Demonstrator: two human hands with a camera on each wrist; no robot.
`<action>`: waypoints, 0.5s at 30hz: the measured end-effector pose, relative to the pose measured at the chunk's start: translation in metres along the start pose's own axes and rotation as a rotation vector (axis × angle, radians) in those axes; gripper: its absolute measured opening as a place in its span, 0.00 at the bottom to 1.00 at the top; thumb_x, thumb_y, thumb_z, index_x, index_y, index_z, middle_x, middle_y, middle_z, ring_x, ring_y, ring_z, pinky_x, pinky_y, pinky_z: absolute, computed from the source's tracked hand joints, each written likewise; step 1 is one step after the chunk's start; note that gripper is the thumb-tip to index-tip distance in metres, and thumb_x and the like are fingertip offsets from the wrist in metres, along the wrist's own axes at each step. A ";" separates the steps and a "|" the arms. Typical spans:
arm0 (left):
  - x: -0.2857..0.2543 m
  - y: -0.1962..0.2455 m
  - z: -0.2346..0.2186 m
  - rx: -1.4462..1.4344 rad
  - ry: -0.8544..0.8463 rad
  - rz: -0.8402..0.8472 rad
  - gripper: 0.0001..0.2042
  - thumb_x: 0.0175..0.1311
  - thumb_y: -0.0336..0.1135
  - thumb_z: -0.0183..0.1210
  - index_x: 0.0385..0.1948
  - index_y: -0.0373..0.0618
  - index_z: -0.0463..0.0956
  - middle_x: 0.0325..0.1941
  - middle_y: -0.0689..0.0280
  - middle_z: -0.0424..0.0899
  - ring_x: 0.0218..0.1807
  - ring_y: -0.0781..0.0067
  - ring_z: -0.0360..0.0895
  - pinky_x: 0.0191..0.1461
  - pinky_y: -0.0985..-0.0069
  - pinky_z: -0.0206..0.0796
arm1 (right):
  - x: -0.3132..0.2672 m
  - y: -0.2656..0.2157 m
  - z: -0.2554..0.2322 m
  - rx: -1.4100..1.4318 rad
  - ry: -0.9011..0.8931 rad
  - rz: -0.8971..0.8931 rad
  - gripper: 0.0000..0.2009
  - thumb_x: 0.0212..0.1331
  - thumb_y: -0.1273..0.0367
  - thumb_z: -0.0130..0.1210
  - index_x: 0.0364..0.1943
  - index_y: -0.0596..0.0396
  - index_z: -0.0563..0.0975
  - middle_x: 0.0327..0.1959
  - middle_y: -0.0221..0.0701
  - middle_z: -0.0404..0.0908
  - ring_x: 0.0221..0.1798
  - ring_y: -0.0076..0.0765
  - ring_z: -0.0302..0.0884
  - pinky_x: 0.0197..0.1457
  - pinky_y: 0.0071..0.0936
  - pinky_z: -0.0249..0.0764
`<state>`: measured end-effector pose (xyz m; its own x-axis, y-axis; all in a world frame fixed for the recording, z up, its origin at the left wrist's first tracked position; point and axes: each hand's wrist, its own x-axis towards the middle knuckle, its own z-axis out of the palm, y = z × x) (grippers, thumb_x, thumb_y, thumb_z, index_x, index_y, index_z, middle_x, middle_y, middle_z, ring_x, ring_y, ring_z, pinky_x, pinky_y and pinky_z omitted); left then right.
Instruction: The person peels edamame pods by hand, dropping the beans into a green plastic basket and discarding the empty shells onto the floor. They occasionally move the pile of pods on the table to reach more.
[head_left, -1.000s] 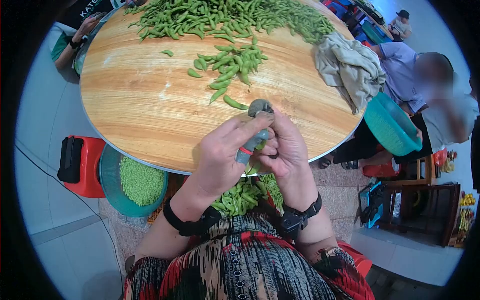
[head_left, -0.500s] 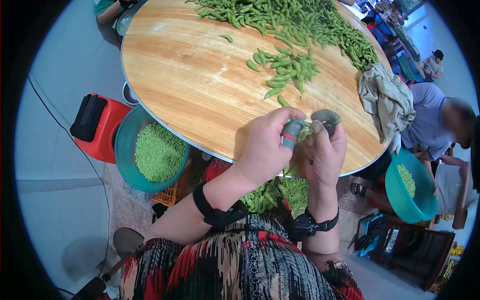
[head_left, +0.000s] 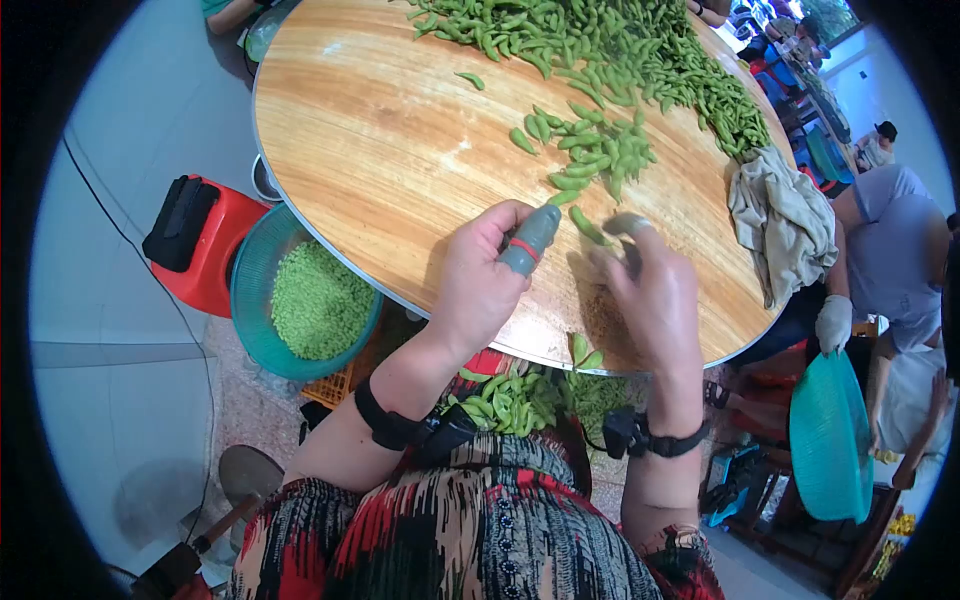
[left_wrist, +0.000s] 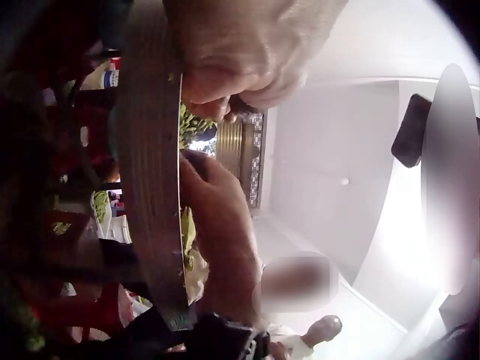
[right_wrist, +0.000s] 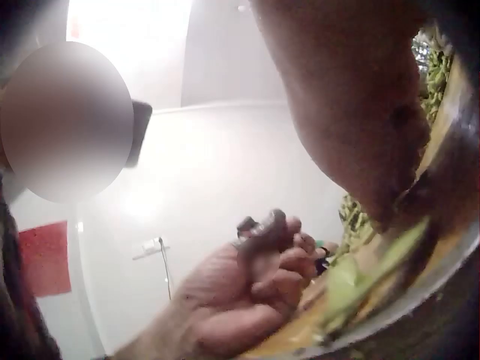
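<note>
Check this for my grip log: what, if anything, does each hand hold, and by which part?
The left hand holds nothing visible. The right hand is at the near end of a pod; blur hides whether it pinches it.

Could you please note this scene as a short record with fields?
Left hand: wears a grey thumb cover with a red band; no pod visible in its grip
Right hand: nearest a green pod; contact unclear
Table: wooden, bearing a heap of pods
Cloth: crumpled, at the table's right edge
Left basket: teal, holding shelled beans
</note>
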<state>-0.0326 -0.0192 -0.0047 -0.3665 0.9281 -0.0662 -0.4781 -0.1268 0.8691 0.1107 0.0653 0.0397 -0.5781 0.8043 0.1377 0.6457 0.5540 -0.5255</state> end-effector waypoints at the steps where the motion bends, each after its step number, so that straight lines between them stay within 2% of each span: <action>1: -0.002 0.003 0.002 0.073 0.013 -0.011 0.08 0.56 0.22 0.49 0.37 0.43 0.72 0.29 0.72 0.70 0.28 0.87 0.62 0.25 0.92 0.50 | 0.007 0.000 0.007 -0.193 0.049 -0.080 0.09 0.49 0.67 0.57 0.33 0.57 0.75 0.19 0.41 0.75 0.25 0.46 0.76 0.29 0.36 0.69; 2: -0.003 0.005 0.003 0.145 0.025 -0.018 0.09 0.57 0.23 0.52 0.39 0.42 0.73 0.29 0.73 0.70 0.29 0.86 0.63 0.27 0.91 0.54 | 0.013 -0.002 0.011 -0.279 0.012 -0.066 0.08 0.50 0.67 0.56 0.31 0.57 0.75 0.23 0.47 0.76 0.30 0.54 0.74 0.31 0.42 0.68; 3: -0.002 0.004 0.003 0.148 0.024 -0.006 0.09 0.57 0.23 0.52 0.39 0.42 0.73 0.29 0.73 0.70 0.29 0.86 0.63 0.27 0.91 0.54 | 0.015 -0.001 0.012 -0.278 0.021 -0.073 0.08 0.50 0.67 0.56 0.31 0.57 0.75 0.23 0.47 0.76 0.30 0.54 0.74 0.31 0.42 0.68; 5: 0.001 -0.003 0.003 0.527 -0.038 0.313 0.12 0.55 0.25 0.56 0.43 0.45 0.76 0.29 0.73 0.70 0.31 0.83 0.66 0.37 0.86 0.61 | 0.018 0.005 0.016 -0.309 0.092 -0.102 0.07 0.49 0.68 0.56 0.26 0.57 0.73 0.21 0.46 0.75 0.27 0.52 0.75 0.29 0.43 0.70; 6: -0.002 0.002 0.005 0.616 -0.049 0.337 0.15 0.53 0.26 0.58 0.44 0.47 0.76 0.28 0.72 0.71 0.33 0.80 0.68 0.45 0.83 0.61 | 0.017 0.014 0.017 -0.243 0.124 -0.146 0.08 0.51 0.67 0.55 0.26 0.58 0.73 0.19 0.40 0.77 0.21 0.45 0.75 0.24 0.37 0.69; 7: -0.004 0.008 0.007 0.737 -0.091 0.341 0.17 0.52 0.27 0.59 0.46 0.48 0.75 0.29 0.69 0.71 0.32 0.78 0.69 0.42 0.82 0.62 | 0.014 0.020 0.019 -0.249 0.144 -0.162 0.08 0.51 0.67 0.55 0.26 0.58 0.73 0.19 0.40 0.77 0.21 0.45 0.75 0.24 0.37 0.69; 9: -0.008 0.015 0.013 0.826 -0.157 0.316 0.19 0.50 0.28 0.61 0.47 0.49 0.75 0.29 0.67 0.72 0.31 0.76 0.69 0.40 0.80 0.64 | 0.007 0.030 0.014 0.588 -0.116 0.072 0.09 0.56 0.66 0.52 0.28 0.58 0.74 0.16 0.27 0.73 0.14 0.26 0.67 0.17 0.24 0.62; 10: -0.007 0.012 0.015 0.794 -0.174 0.365 0.20 0.49 0.29 0.62 0.48 0.50 0.74 0.28 0.67 0.72 0.30 0.75 0.69 0.38 0.80 0.65 | 0.002 0.025 0.008 0.808 -0.203 0.212 0.09 0.58 0.65 0.51 0.29 0.57 0.74 0.16 0.23 0.70 0.14 0.19 0.61 0.16 0.18 0.56; 11: -0.008 0.015 0.017 0.795 -0.200 0.336 0.20 0.48 0.29 0.62 0.47 0.50 0.75 0.27 0.68 0.72 0.30 0.75 0.70 0.37 0.80 0.65 | -0.003 0.016 0.002 1.029 -0.294 0.353 0.09 0.60 0.65 0.50 0.31 0.57 0.74 0.16 0.18 0.66 0.14 0.12 0.55 0.15 0.12 0.50; 12: -0.009 0.016 0.018 0.781 -0.218 0.365 0.19 0.49 0.29 0.62 0.47 0.50 0.75 0.27 0.68 0.73 0.29 0.75 0.70 0.37 0.80 0.65 | -0.006 0.006 -0.004 1.149 -0.336 0.434 0.08 0.61 0.66 0.49 0.33 0.55 0.73 0.14 0.18 0.64 0.13 0.11 0.52 0.14 0.11 0.45; 15: -0.004 0.008 0.013 0.692 -0.227 0.433 0.16 0.51 0.27 0.60 0.45 0.48 0.75 0.26 0.70 0.74 0.29 0.78 0.70 0.35 0.81 0.65 | -0.013 0.008 -0.002 1.167 -0.376 0.381 0.09 0.61 0.64 0.48 0.32 0.55 0.73 0.15 0.19 0.64 0.14 0.12 0.53 0.15 0.11 0.47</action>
<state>-0.0239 -0.0193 0.0086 -0.2000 0.9042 0.3774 0.2906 -0.3131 0.9042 0.1242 0.0596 0.0355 -0.6824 0.6539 -0.3267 0.0933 -0.3653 -0.9262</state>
